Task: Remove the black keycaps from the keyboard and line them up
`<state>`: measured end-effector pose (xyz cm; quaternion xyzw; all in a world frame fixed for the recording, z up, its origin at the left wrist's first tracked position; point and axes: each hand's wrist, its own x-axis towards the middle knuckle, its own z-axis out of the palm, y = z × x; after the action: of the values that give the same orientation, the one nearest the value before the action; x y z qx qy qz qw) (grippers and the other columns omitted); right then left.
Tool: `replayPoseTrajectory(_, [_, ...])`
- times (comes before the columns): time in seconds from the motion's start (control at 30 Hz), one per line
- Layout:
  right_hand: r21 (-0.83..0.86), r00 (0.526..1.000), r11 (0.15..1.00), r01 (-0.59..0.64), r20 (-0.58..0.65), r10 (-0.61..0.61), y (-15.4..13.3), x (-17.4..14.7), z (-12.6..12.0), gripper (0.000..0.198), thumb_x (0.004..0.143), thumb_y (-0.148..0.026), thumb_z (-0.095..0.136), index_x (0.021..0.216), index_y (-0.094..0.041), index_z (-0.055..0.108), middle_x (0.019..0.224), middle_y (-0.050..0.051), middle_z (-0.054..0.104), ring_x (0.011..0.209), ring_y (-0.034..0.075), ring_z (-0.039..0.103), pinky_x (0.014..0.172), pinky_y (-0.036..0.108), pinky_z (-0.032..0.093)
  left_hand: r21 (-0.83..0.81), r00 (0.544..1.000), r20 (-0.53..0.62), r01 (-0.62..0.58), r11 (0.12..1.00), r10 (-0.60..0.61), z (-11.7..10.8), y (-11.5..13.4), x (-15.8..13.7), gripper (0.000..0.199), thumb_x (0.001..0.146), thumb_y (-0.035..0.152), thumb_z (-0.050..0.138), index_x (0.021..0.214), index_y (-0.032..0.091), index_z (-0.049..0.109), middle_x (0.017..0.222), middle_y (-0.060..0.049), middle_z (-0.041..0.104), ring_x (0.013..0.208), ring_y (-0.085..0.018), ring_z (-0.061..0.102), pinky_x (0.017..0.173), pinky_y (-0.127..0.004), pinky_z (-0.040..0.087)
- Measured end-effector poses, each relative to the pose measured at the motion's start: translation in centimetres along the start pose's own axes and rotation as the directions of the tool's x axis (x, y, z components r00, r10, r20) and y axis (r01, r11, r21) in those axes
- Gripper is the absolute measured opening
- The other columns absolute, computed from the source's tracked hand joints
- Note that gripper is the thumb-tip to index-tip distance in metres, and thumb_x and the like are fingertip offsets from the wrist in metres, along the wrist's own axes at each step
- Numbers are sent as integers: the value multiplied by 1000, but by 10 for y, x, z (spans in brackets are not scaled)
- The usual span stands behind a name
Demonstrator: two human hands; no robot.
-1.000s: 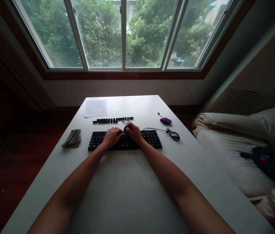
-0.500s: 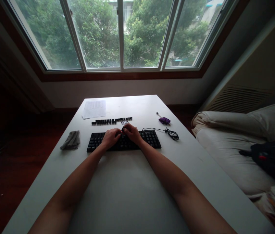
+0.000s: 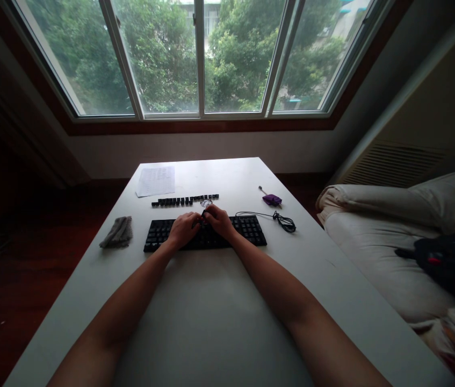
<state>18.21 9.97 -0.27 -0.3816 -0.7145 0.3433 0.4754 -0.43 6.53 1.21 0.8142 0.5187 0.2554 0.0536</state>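
Note:
A black keyboard (image 3: 251, 231) lies crosswise on the white table, its middle part covered by my hands. My left hand (image 3: 185, 228) rests over the keys left of centre, fingers bent and closed, their tips meeting those of the other hand. My right hand (image 3: 218, 220) is closed in a pinch above the keyboard's back edge. Something small and dark shows at the fingertips, too small to make out. Just behind the fingers lies a small shiny wire-like item (image 3: 206, 202). Beyond the keyboard runs a row of loose black keycaps (image 3: 177, 201).
A grey cloth (image 3: 117, 232) lies left of the keyboard. Printed paper sheets (image 3: 156, 181) are at the table's back left. On the right are a coiled black cable (image 3: 286, 221) and a purple item (image 3: 272, 200) with a thin stick. A pale sofa (image 3: 364, 231) stands right of the table.
The fingertips of both hands have shifted slightly where they meet above the keyboard. The keyboard and the other things on the table have stayed in place.

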Motion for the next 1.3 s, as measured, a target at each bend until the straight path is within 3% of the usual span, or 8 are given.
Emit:
replayPoseTrajectory(0.5, [106, 999, 994, -28, 21, 26, 5, 1, 3, 19, 86, -40, 56, 91, -22, 61, 72, 0, 67, 66, 17, 65, 68, 29, 52, -37, 997, -33, 66, 997, -67, -1, 1, -1, 21, 91, 25, 51, 107, 26, 64, 100, -4, 60, 83, -19, 60, 72, -31, 47])
replayPoseTrajectory(0.9, [193, 990, 975, -110, -67, 125, 4, 4, 2, 18, 85, -41, 53, 88, -23, 55, 74, 0, 67, 64, 17, 66, 63, 28, 53, -242, 984, -116, 102, 965, -134, -1, -4, 2, 31, 87, 32, 59, 117, 24, 61, 106, -5, 61, 76, -14, 60, 74, -30, 50])
replayPoseTrajectory(1.13, [163, 991, 980, -115, -53, 125, 12, 6, 3, 17, 84, -39, 53, 86, -22, 56, 69, -2, 66, 59, 15, 64, 62, 27, 52, -334, 949, -150, 217, 917, -279, -1, -19, 7, 23, 85, 26, 54, 107, 22, 62, 84, -1, 61, 69, -14, 57, 68, -28, 48])
replayPoseTrajectory(1.3, [166, 991, 979, -119, -36, 127, 12, 7, 3, 16, 84, -38, 53, 86, -22, 56, 69, -1, 67, 59, 15, 64, 60, 27, 51, -352, 941, -123, 257, 900, -317, -3, -29, 13, 21, 87, 32, 54, 105, 23, 61, 83, 0, 63, 65, -13, 57, 62, -26, 45])
